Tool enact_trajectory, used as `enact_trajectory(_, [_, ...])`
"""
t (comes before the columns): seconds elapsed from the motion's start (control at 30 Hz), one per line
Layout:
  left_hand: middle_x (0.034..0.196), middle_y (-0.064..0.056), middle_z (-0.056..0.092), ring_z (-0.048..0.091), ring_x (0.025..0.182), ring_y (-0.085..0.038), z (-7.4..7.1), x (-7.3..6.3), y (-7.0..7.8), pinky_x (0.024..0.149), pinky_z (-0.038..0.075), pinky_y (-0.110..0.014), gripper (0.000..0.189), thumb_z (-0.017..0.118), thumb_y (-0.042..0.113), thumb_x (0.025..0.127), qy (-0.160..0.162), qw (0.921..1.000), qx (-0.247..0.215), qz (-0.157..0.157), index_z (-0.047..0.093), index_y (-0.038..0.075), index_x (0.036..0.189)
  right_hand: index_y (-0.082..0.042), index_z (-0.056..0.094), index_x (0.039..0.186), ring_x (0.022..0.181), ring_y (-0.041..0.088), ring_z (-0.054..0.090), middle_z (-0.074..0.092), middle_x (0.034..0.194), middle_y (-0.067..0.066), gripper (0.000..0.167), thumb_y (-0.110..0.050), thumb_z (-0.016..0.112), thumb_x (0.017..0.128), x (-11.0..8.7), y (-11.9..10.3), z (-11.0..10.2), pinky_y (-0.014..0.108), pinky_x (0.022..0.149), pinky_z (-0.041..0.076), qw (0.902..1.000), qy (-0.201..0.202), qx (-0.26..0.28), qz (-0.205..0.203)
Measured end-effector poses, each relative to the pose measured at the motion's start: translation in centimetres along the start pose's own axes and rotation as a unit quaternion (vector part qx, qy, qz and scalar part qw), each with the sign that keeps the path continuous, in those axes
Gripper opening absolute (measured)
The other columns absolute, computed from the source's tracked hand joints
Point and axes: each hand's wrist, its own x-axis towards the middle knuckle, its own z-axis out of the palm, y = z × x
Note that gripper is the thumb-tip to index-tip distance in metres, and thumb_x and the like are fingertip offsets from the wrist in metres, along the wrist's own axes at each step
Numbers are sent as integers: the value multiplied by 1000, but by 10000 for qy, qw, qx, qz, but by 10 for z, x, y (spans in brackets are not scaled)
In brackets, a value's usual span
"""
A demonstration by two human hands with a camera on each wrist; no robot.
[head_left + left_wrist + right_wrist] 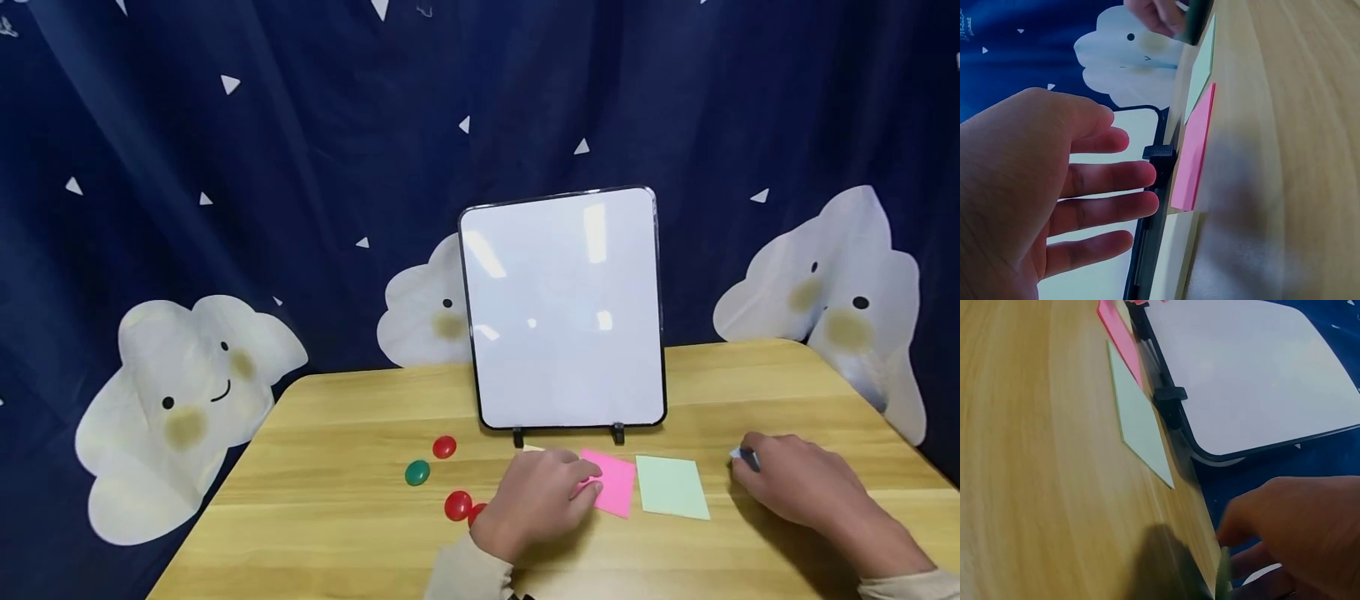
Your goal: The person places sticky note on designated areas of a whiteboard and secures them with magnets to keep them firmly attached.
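The board is held upright at the far side of the bench by two dark feet under its near edge, presumably so that its white face is turned toward the person. Just on the near side of it, three pads are laid flat in a row: the pale pad at the left, mostly covered in the head view, the pink pad in the middle and the green pad at the right. By being set side by side, they are probably kept within easy reach of either hand.

The left hand is held over the pale pad and the left part of the pink pad. Its fingers are seen loosely extended in the left wrist view, and nothing is grasped by them; whether a pad is touched cannot be told.

By the right hand, a small dark piece is pinched between thumb and fingers, to the right of the green pad and apart from it. What the piece is cannot be made out, since most of it is covered by the hand; a pinch seems suited to so small a thing.

Left of the pads, red discs and a green disc are scattered flat, where they are likely kept out of the pads' way. One red disc is partly hidden by the left hand.
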Motion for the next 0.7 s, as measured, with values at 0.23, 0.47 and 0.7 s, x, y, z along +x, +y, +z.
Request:
enact_trajectory(0.23, [85,19,68,51,62,5,4,-2,2,51,28,-10,20,59,33,99,97,9999,74,58,78,30,101,-13,63,78,65,34,62,66,77,12,21,-19,52,95,-2,-9,-2,56,49,41,9969,750,123,187])
enact_trajectory(0.47, [84,19,69,51,62,5,7,-4,1,51,27,-10,18,60,31,98,299,9995,91,95,78,29,98,-20,47,62,52,25,50,49,58,1,35,-19,51,97,-2,-18,-7,47,42,33,9849,1683,336,213])
enact_trajectory(0.7, [72,18,61,40,57,8,5,0,6,47,25,-9,16,62,29,97,290,9992,-272,17,78,28,98,-13,73,90,67,23,55,68,81,8,25,-25,52,98,-2,-3,-8,35,55,38,9688,1729,1572,821])
